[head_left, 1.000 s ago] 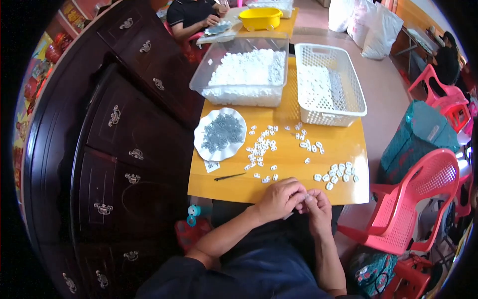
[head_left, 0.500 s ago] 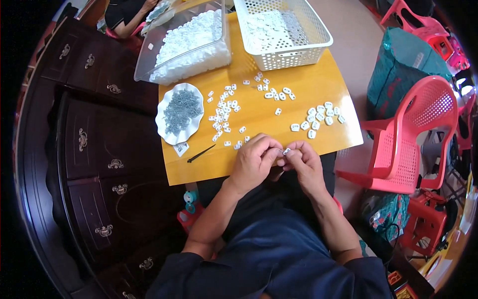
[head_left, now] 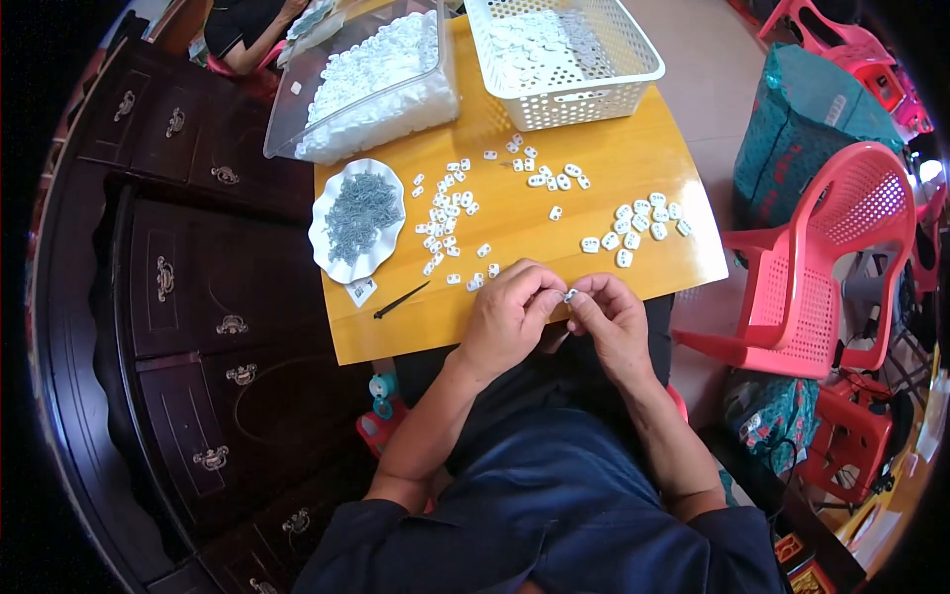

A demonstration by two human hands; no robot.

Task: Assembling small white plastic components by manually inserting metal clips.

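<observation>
Just over the table's front edge, my left hand and my right hand meet, thumbs and forefingers pinched. Between their fingertips is a small white plastic piece with dark spots; both hands seem to grip it, and the fingers hide most of it. Small white two-holed pieces lie scattered beyond my left hand. Past my right hand sits a cluster of larger rounded white pieces with dark marks. A white wavy-edged plate on the left holds a heap of thin grey metal bits, perhaps screws.
A clear bin full of white pieces and a white perforated basket stand at the table's far side. A black pointed stick lies near the plate. Dark drawers flank the left, a pink chair the right. Another person's arm shows far left.
The view has shifted slightly. My hands stay together at the table edge, with the white piece turned a little between the fingertips and my right fingers slightly rearranged.
</observation>
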